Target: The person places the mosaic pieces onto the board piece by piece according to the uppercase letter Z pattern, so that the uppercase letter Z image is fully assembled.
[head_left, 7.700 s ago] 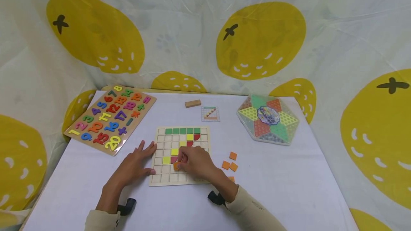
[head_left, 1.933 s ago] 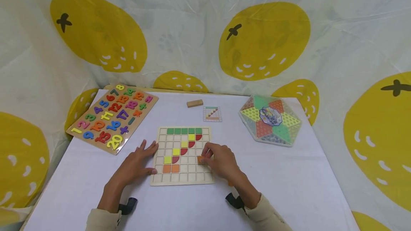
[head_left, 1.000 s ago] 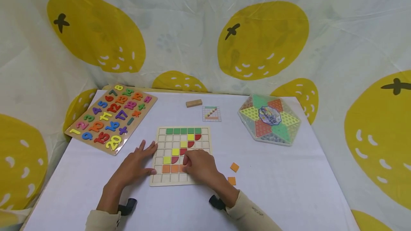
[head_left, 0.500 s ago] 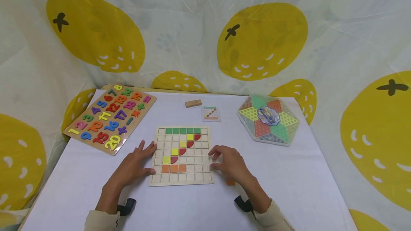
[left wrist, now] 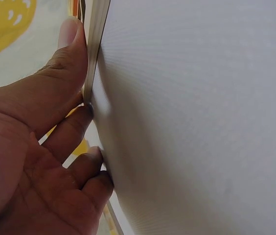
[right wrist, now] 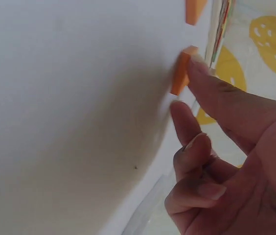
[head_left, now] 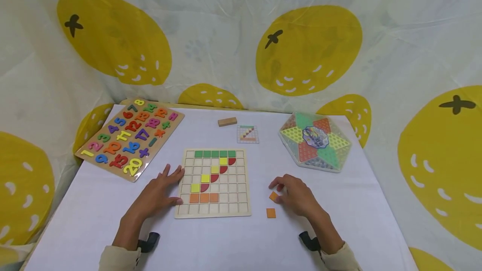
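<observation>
A wooden grid board (head_left: pixel 233 209) lies flat on the table. It bears a row of green squares (head_left: pixel 215 154), yellow squares (head_left: pixel 205 178) and red quarter-round pieces (head_left: pixel 204 187) stepping diagonally, and three orange squares (head_left: pixel 204 198). My left hand (head_left: pixel 156 195) rests at the board's left edge, fingers spread and thumb on the rim (left wrist: pixel 96 44). Right of the board, my right hand (head_left: pixel 297 195) is over a loose orange square tile (head_left: pixel 273 196). Its thumb touches the tile (right wrist: pixel 182 73), while the index fingertip sits just apart from it. Another orange tile (head_left: pixel 271 213) lies nearer the front.
Behind the board are a small pattern card (head_left: pixel 247 134) and a wooden block (head_left: pixel 227 121). A number puzzle board (head_left: pixel 132 137) lies at the back left, and a hexagonal Chinese checkers set (head_left: pixel 315 141) at the back right. A patterned curtain (head_left: pixel 214 32) hangs behind the table.
Three orange squares have come into the board's row, and fewer loose tiles lie at the right. My right hand has moved off the board to a loose tile; the left has stayed put.
</observation>
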`<act>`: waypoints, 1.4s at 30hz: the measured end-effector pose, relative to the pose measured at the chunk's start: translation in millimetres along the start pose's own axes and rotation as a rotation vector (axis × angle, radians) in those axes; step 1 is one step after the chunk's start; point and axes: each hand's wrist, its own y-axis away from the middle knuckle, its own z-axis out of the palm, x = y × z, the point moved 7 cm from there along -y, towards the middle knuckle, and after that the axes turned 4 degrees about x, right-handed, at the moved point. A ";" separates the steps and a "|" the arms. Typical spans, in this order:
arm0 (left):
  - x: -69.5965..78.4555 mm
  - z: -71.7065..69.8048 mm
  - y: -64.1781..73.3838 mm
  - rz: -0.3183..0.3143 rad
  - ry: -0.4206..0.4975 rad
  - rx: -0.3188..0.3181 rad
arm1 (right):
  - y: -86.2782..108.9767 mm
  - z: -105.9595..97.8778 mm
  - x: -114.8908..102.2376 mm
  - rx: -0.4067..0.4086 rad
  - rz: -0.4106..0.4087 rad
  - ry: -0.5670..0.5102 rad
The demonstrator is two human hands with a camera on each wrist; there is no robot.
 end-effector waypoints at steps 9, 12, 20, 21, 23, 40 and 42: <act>1.3 0.1 -1.3 -0.001 0.005 0.003 | -11.2 11.5 -2.3 -0.016 -0.023 -0.007; 2.2 -0.5 -1.5 0.002 0.002 0.005 | -13.1 14.9 -3.3 -0.007 -0.014 -0.038; 2.3 -0.1 -1.2 -0.007 -0.004 -0.007 | -11.9 20.6 -28.4 0.030 -0.051 -0.134; 2.3 -0.2 -1.2 -0.007 -0.005 -0.008 | -11.7 21.6 -33.9 0.031 -0.060 -0.143; 2.2 -0.5 -1.0 -0.007 -0.002 -0.011 | -12.1 24.3 -46.1 0.034 -0.084 -0.153; 1.9 -0.7 0.5 0.003 0.005 0.000 | -25.0 69.4 -120.9 -0.009 -0.179 -0.061; 1.9 -1.6 0.5 0.000 0.001 0.001 | -25.0 71.1 -125.1 -0.010 -0.185 -0.034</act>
